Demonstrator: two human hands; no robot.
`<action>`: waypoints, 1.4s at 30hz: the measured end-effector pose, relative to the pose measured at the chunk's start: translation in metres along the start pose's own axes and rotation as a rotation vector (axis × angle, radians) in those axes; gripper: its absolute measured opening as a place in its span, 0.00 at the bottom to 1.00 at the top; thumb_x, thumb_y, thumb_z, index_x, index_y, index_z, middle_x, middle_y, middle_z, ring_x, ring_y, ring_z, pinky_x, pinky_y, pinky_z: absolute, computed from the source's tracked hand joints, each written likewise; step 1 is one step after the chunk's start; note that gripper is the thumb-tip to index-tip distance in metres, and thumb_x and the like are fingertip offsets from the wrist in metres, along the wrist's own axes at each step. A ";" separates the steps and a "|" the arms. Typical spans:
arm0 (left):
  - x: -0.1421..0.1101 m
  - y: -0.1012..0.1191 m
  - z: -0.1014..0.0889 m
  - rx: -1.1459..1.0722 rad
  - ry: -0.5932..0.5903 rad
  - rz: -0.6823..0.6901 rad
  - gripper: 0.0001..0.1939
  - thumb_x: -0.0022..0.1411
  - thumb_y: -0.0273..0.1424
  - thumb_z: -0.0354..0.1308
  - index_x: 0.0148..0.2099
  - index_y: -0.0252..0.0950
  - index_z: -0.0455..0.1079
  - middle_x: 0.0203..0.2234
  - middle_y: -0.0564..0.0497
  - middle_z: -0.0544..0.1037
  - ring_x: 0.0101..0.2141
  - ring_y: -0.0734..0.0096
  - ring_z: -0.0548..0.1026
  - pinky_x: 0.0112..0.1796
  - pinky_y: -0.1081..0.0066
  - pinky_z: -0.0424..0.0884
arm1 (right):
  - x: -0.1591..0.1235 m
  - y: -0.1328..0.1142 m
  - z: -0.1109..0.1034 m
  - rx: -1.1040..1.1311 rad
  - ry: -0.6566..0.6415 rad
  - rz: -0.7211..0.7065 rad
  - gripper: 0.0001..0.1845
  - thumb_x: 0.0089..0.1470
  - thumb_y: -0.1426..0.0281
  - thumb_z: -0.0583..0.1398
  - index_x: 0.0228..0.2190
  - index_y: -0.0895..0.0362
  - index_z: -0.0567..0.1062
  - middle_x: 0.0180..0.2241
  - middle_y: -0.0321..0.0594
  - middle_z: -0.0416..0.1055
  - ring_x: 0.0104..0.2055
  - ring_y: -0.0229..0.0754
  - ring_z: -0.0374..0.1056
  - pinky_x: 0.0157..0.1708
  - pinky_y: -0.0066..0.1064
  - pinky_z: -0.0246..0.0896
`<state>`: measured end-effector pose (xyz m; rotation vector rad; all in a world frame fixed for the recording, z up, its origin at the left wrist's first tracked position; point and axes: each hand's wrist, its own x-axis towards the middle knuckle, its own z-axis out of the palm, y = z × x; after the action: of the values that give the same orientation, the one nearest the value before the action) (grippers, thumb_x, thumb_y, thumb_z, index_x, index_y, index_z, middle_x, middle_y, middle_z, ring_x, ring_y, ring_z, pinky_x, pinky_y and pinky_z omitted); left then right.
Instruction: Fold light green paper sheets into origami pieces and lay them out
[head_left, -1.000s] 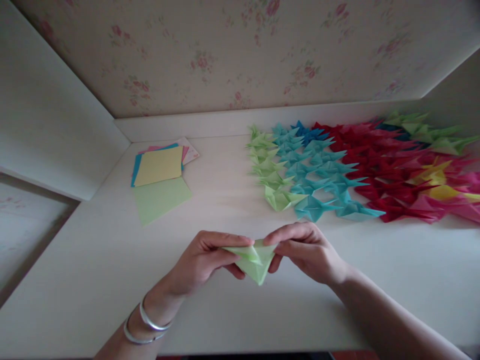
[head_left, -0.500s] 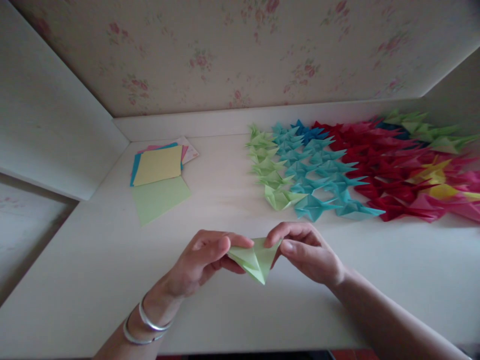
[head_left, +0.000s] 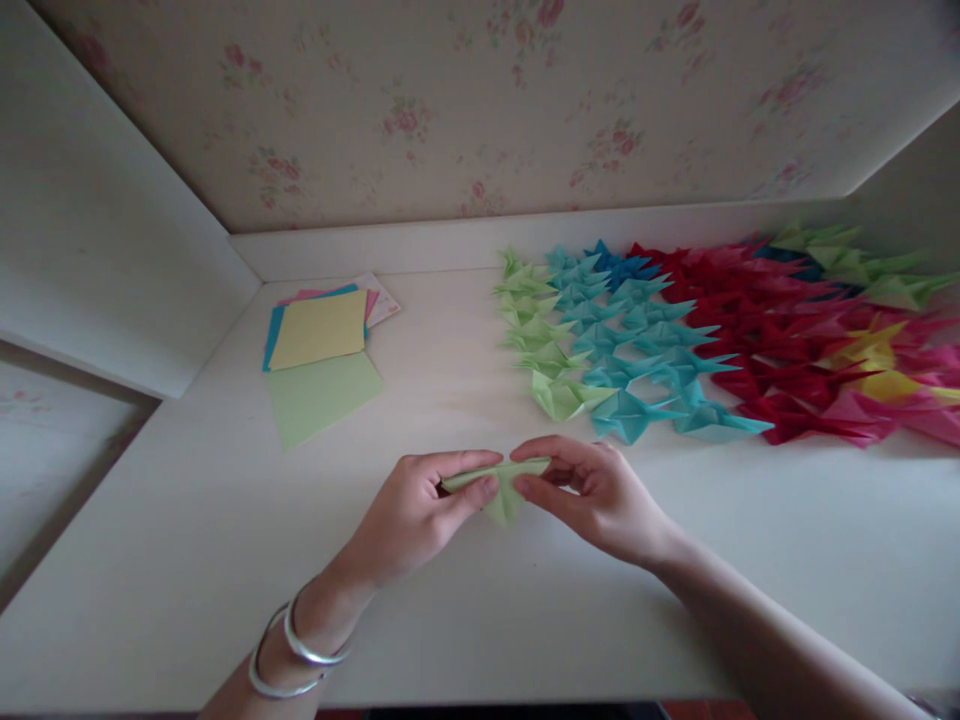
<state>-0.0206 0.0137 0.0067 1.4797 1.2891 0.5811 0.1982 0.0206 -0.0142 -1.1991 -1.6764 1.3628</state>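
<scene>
A light green folded paper (head_left: 504, 505) is held up over the white table between my two hands. My left hand (head_left: 420, 510) pinches its left side, thumb in front and fingers behind. On the other side my right hand (head_left: 600, 495) grips it the same way, the thumb pressing near the middle. The paper's long upper edge runs roughly level, and a pointed part hangs below the thumbs. Fingers hide part of both ends. Two silver bangles circle my left wrist.
Rows of folded paper cranes (head_left: 622, 330) in green, turquoise, red, pink and yellow fill the table's right side. At the left lie stacked paper squares (head_left: 319, 330), with a light green sheet (head_left: 326, 400) beneath. A floral-papered wall (head_left: 450, 110) stands behind the white table (head_left: 450, 620).
The green paper has tilted, so its upper edge now shows more than its face. Both thumbs have moved in toward its middle, and the hands are closer together.
</scene>
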 end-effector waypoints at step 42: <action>-0.001 -0.001 0.000 -0.374 0.093 -0.042 0.15 0.66 0.41 0.60 0.38 0.34 0.77 0.27 0.50 0.84 0.30 0.68 0.84 0.32 0.75 0.80 | 0.002 -0.011 -0.014 -0.070 -0.017 -0.072 0.18 0.62 0.60 0.60 0.27 0.60 0.79 0.22 0.34 0.65 0.25 0.34 0.57 0.24 0.25 0.52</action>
<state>-0.0216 0.0132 0.0059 1.1252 1.2012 0.8220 0.2074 0.0267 0.0001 -1.1581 -1.7747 1.2835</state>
